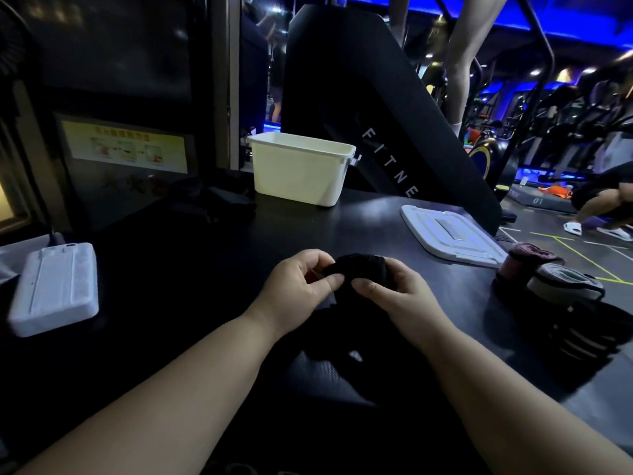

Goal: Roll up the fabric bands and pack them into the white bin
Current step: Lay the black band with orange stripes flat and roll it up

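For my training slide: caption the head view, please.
The left hand and right hand grip a black fabric band over the dark table, white bin behind.

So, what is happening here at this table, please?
A person is rolling up a black fabric band on the dark table. The left hand and the right hand both pinch the roll, and its loose end trails back toward the person. The white bin stands open at the back, with its lid lying flat to the right. A few other rolled bands wait at the table's right edge, outside the bin.
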`<state>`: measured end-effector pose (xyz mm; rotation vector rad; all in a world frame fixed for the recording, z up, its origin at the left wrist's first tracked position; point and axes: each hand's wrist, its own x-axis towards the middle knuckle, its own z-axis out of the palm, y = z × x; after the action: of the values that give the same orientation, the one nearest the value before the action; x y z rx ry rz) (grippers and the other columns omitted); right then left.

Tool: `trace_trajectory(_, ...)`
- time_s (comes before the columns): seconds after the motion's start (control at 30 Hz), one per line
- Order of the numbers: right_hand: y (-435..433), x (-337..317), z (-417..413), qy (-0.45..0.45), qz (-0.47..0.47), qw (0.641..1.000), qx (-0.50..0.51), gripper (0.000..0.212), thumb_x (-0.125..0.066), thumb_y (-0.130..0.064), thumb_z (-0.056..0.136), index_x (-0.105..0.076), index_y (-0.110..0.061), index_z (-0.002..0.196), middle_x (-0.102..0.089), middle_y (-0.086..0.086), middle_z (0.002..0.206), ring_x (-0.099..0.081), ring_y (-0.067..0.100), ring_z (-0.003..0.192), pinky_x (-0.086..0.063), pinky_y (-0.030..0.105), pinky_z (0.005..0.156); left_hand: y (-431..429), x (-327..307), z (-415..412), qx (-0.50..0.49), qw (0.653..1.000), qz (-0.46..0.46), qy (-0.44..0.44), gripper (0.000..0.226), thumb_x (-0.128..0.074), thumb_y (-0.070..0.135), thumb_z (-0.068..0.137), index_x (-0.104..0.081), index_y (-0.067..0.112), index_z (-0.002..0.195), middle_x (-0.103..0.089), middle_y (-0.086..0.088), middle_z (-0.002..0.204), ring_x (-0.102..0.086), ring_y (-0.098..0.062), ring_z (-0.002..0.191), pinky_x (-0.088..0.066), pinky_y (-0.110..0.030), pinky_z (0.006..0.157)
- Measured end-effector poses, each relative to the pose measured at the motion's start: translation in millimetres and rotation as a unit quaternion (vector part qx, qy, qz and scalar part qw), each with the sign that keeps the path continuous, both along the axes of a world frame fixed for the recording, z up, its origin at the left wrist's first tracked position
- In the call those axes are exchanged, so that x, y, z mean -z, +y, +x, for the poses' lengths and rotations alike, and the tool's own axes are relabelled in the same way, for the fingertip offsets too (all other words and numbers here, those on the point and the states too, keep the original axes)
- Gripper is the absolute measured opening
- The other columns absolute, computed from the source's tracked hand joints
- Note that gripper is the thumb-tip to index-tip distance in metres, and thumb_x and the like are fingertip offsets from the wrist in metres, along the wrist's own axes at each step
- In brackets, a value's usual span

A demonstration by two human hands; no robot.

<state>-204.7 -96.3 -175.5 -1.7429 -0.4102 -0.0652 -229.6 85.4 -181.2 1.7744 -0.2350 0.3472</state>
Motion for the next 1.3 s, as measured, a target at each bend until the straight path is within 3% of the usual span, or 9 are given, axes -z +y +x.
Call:
trace_trajectory(0.27,7,2,3,-0.041,-0.028,0.996,0.072,0.023,-0.076,-0.016,0.081,-0.066,-0.029,0.097,-0.074,-0.006,0.091,-0.068,0.005,0.086,-0.052,0.023,0.080,-3,-4,-9,0.069,0.995,-0.061,0.039,0.007,-0.072,0.008,0.085,-0.071,0.014,0.089,-0.062,-0.004,0.075,-0.058,-0.020,0.070,-0.052,-0.033,0.068)
trace_trajectory(0.4,9,3,4,-0.067,-0.069,0.988,0.121,0.025,-0.075,-0.021,0.080,-0.065,-0.029,0.101,-0.072,-0.011,0.090,-0.066,0.004,0.089,-0.050,0.022,0.082,-3,-4,-10,0.072,0.996,-0.037,0.033,0.014,-0.073,0.007,0.083,-0.072,0.019,0.090,-0.065,0.010,0.074,-0.061,-0.011,0.069,-0.053,-0.023,0.068)
trace_trajectory(0.6,5,2,2,-0.105,-0.115,0.981,0.113,0.033,-0.076,-0.026,0.081,-0.062,-0.038,0.108,-0.069,-0.017,0.097,-0.062,-0.006,0.093,-0.041,0.002,0.077,-2,-2,-8,0.084,0.995,-0.017,0.048,0.017,-0.071,0.019,0.088,-0.070,0.022,0.104,-0.062,-0.002,0.083,-0.060,-0.014,0.075,-0.055,-0.034,0.076)
trace_trajectory(0.7,-4,-1,5,-0.037,-0.077,0.996,0.014,0.038,-0.073,-0.020,0.083,-0.062,-0.040,0.113,-0.070,-0.012,0.111,-0.061,0.000,0.108,-0.045,0.018,0.093,-1,-2,-6,0.074,0.995,-0.040,0.059,0.010,-0.068,0.023,0.090,-0.070,0.023,0.100,-0.063,0.000,0.082,-0.063,-0.013,0.076,-0.055,-0.030,0.076)
trace_trajectory(0.77,-7,0,10,0.071,0.047,0.994,-0.072,0.045,-0.062,-0.017,0.081,-0.062,-0.023,0.126,-0.067,0.008,0.121,-0.060,0.023,0.117,-0.045,0.040,0.103,1,-1,-3,0.055,0.996,-0.039,0.058,0.007,-0.068,0.024,0.089,-0.069,0.025,0.096,-0.062,0.000,0.080,-0.061,-0.013,0.075,-0.054,-0.030,0.075)
trace_trajectory(0.83,-10,1,15,0.144,0.139,0.972,-0.124,0.051,-0.063,-0.020,0.080,-0.058,-0.010,0.130,-0.062,0.025,0.125,-0.058,0.038,0.118,-0.044,0.050,0.105,3,2,0,0.041,0.998,-0.021,0.044,0.005,-0.069,0.025,0.089,-0.069,0.025,0.094,-0.059,0.002,0.079,-0.058,-0.012,0.074,-0.052,-0.031,0.075)
trace_trajectory(0.93,-11,-1,15,0.176,0.167,0.961,-0.132,0.060,-0.071,-0.021,0.073,-0.058,-0.005,0.129,-0.062,0.028,0.122,-0.062,0.038,0.110,-0.050,0.044,0.093,3,3,1,0.037,0.999,0.012,0.022,0.007,-0.071,0.026,0.087,-0.069,0.023,0.094,-0.058,0.004,0.079,-0.055,-0.010,0.074,-0.049,-0.025,0.073)
trace_trajectory(1.07,-11,0,13,0.192,0.159,0.955,-0.164,0.055,-0.068,-0.020,0.074,-0.060,-0.003,0.126,-0.063,0.028,0.118,-0.061,0.037,0.105,-0.045,0.047,0.097,2,1,1,0.053,0.998,-0.010,0.038,0.002,-0.070,0.023,0.088,-0.069,0.022,0.090,-0.059,-0.002,0.078,-0.058,-0.013,0.070,-0.052,-0.025,0.067)
trace_trajectory(1.3,-5,-1,5,0.144,0.111,0.977,-0.109,0.041,-0.068,-0.019,0.076,-0.063,-0.011,0.116,-0.070,0.016,0.102,-0.066,0.024,0.093,-0.052,0.035,0.085,1,1,0,0.063,0.997,-0.009,0.032,0.001,-0.069,0.020,0.089,-0.069,0.019,0.090,-0.058,0.002,0.074,-0.056,-0.007,0.067,-0.048,-0.018,0.064)
